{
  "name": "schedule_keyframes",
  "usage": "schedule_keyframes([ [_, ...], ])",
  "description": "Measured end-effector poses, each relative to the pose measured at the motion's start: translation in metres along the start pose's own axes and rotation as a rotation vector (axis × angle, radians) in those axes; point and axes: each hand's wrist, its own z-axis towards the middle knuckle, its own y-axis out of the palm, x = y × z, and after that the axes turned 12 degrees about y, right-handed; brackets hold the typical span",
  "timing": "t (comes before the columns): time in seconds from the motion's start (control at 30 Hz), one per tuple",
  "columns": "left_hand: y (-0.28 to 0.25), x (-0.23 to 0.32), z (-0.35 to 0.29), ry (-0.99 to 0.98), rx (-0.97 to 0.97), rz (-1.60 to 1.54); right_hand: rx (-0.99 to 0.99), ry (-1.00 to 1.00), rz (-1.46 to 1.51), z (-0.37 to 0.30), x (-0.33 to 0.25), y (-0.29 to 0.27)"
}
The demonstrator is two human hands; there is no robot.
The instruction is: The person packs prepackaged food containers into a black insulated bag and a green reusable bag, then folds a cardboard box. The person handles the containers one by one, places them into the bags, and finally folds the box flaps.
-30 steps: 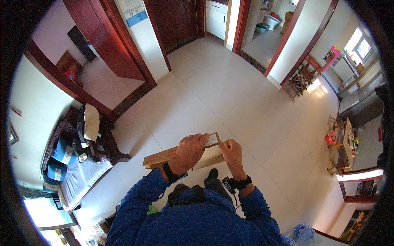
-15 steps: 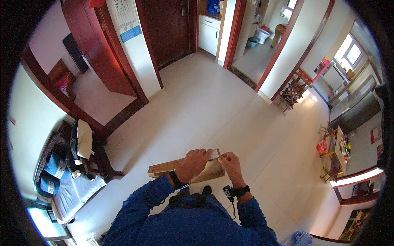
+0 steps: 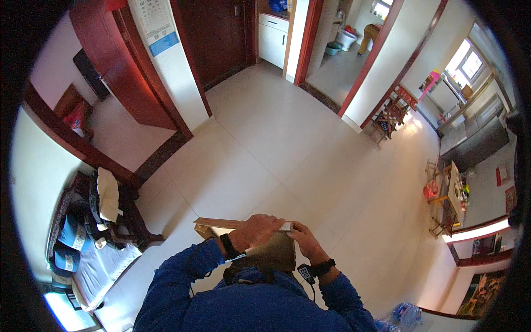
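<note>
A long brown cardboard box [image 3: 272, 255] is held close in front of my body, with one broad side turned towards me. My left hand [image 3: 256, 231] lies over its top edge, fingers bent around it. At the box's right end, my right hand [image 3: 307, 243] grips the upper corner between thumb and fingers. A small pale patch [image 3: 286, 226], perhaps a label or tape, shows on the top edge between the two hands. My forearms and body hide the lower part of the box.
A wooden bench [image 3: 145, 232] with blue cushions [image 3: 73, 231] stands to the left. Plastic-wrapped bottles [image 3: 406, 314] sit at the lower right. Further right are a table [image 3: 454, 193] and a folding chair [image 3: 390, 119]. Pale floor tiles [image 3: 260, 160] stretch ahead towards a dark door [image 3: 218, 41].
The box has tipped, so its printed top face shows less and its near side more. My left hand still lies over it, and my right hand has drawn slightly nearer my body.
</note>
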Motion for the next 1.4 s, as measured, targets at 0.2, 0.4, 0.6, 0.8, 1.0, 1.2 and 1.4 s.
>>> schedule_keyframes([
  [0.2,0.001,0.000,-0.003,-0.012,-0.103,-0.075,-0.045,0.052,0.035,-0.002,0.014,0.000],
  [0.4,0.000,0.006,0.001,0.134,-0.027,-0.037,-0.084,0.056,-0.034,-0.014,0.008,-0.003],
  [0.6,-0.005,0.008,0.022,0.171,-0.076,-0.024,-0.045,0.042,-0.001,-0.025,-0.003,-0.007],
  [0.8,-0.002,0.001,0.043,0.113,-0.071,0.177,0.225,-0.126,0.064,-0.017,-0.002,-0.002],
  [1.0,0.017,0.003,0.056,0.035,-0.047,0.340,0.704,-0.047,-0.191,-0.011,0.010,-0.011],
  [1.2,0.034,0.014,0.058,-0.004,-0.121,0.392,0.466,0.144,0.104,-0.011,0.027,-0.024],
  [1.4,0.049,0.016,0.064,-0.060,-0.105,0.415,0.359,0.032,0.482,-0.021,0.029,-0.008],
])
